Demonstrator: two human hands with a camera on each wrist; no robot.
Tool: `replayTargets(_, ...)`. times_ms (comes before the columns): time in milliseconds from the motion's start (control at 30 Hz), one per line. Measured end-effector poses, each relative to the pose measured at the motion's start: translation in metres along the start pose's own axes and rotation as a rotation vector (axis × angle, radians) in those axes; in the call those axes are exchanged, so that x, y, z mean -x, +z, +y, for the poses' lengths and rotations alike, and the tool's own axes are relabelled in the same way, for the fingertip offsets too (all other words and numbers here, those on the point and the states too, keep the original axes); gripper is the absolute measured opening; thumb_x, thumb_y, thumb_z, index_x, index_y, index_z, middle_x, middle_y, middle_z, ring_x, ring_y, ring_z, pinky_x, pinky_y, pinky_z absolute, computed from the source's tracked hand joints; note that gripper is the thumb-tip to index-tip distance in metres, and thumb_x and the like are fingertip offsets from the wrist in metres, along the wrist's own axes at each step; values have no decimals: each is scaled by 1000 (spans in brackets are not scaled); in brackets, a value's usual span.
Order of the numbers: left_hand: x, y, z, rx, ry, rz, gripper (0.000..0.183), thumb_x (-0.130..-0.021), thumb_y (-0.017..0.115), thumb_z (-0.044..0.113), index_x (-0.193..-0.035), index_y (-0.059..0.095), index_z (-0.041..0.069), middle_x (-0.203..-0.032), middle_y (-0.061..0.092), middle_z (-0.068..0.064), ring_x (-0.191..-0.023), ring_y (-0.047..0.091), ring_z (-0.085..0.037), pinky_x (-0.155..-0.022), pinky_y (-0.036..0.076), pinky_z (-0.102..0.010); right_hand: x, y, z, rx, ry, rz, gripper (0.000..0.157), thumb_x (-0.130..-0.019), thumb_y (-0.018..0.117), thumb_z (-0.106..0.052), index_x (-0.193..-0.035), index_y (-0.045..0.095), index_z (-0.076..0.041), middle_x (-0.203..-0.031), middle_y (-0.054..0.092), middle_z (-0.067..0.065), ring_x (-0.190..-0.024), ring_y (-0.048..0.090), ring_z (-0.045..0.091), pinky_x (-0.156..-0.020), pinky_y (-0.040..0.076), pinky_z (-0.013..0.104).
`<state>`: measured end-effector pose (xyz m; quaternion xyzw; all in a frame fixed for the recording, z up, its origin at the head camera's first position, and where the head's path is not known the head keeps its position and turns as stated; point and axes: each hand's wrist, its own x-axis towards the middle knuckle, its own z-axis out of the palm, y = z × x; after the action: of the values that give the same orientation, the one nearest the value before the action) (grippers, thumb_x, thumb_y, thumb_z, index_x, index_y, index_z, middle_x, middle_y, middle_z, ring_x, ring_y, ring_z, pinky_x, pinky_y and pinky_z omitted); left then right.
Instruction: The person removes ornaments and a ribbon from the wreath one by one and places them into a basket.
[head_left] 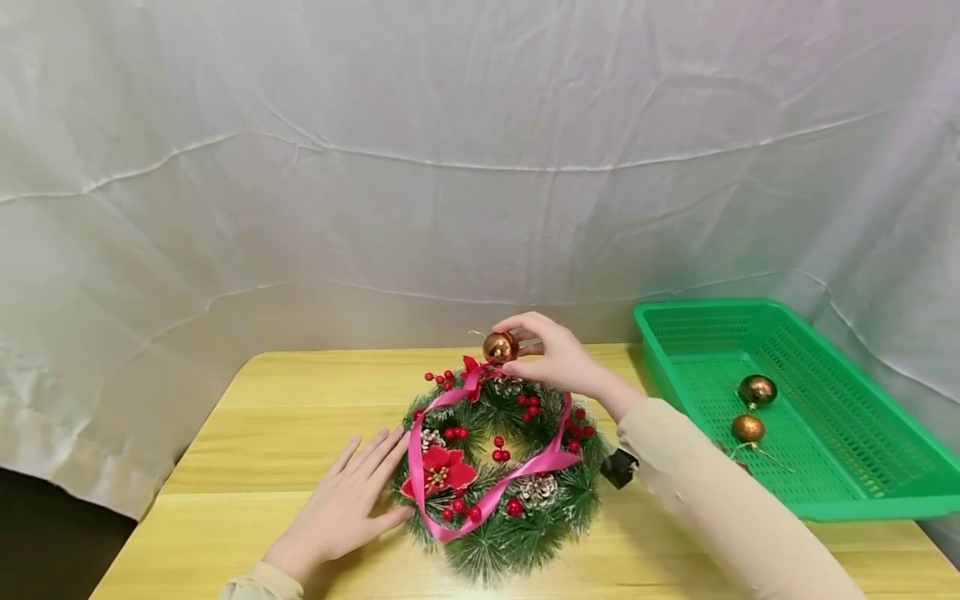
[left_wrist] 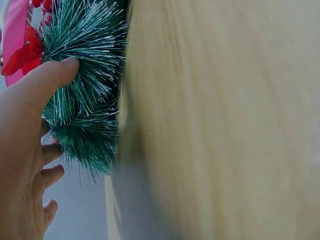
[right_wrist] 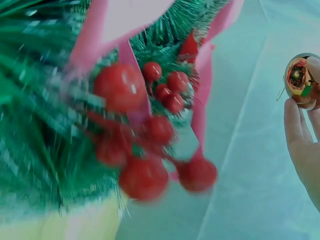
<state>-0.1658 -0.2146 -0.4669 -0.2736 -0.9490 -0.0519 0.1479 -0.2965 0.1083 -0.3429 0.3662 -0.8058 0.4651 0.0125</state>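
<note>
A green Christmas wreath (head_left: pixel 487 554) lies on the wooden table, trimmed with red berries (head_left: pixel 501 450), frosted pinecones (head_left: pixel 538 490), red poinsettias (head_left: pixel 441 472) and a looped pink ribbon (head_left: pixel 491 500). My right hand (head_left: pixel 558 354) pinches a shiny copper bauble (head_left: pixel 498 347) by fingers and thumb over the wreath's far edge; a thin gold loop sticks out from the bauble's left. In the right wrist view the bauble (right_wrist: pixel 298 75) shows at the right edge. With fingers spread, my left hand (head_left: pixel 348 500) rests along the wreath's left side, its thumb touching the needles in the left wrist view.
A green plastic basket (head_left: pixel 885 505) stands at the right of the table (head_left: pixel 277 417). Inside it lie a dark brown bauble (head_left: pixel 757 389) and a glittery gold bauble (head_left: pixel 748 428). A black object (head_left: pixel 619 468) sits beneath my right wrist. Pale cloth (head_left: pixel 450 233) hangs behind the table.
</note>
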Motion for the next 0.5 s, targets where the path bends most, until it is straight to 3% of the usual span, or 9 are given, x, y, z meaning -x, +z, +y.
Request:
replayTargets(200,-2,1,-1,4,13,21,88,-87,45,69,-154,19,19,-156,25,-3,-140,26,-26,-116,6,-44,16,-21,-8,24,15,26,51,-79,76,0,-127,57,-4,-122,54,10,-111,56,26,-91,51,37)
replayTargets(500,-2,2,-4,17,0,2,88,-88,45,69,-154,18,19,-157,24,-3,-141,25,-26,-116,10,-47,45,-45,-10,50,-3,47,50,-80,75,0,-126,57,-3,-120,54,10,-109,56,26,-90,51,35)
